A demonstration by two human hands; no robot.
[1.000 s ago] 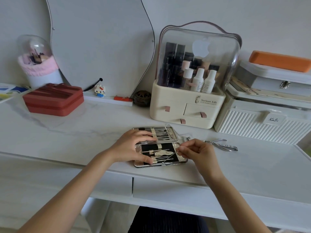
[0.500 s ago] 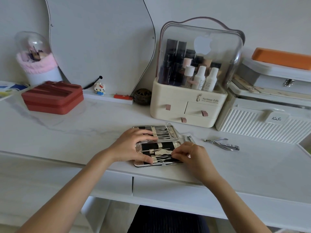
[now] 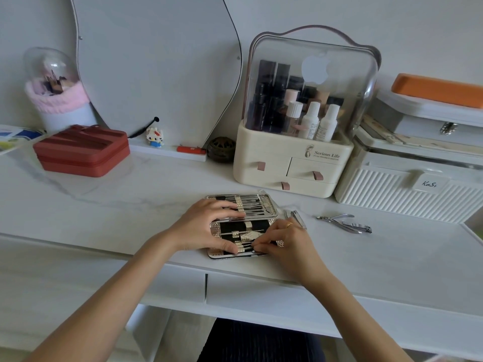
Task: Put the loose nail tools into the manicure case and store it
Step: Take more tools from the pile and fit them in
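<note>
The manicure case [image 3: 241, 220] lies open on the white table near its front edge, with black lining, snakeskin-pattern straps and several steel tools in both halves. My left hand [image 3: 206, 227] lies flat across the case's left side and holds it down. My right hand [image 3: 283, 242] pinches a thin steel tool [image 3: 254, 247] against the lower half's front strap. A nail clipper [image 3: 296, 217] lies loose just right of the case, partly behind my right hand. Cuticle nippers [image 3: 345, 223] lie loose farther right.
A cream cosmetics organiser [image 3: 290, 165] with small drawers and a clear cover stands behind the case. A white ribbed box [image 3: 407, 197] is at the right, a red zip case [image 3: 82, 150] at the back left. Table drawers [image 3: 251, 291] sit below the front edge.
My right hand has moved left and down over the lower half of the case, bringing the thin tool to the front strap. My left hand has stayed on the case.
</note>
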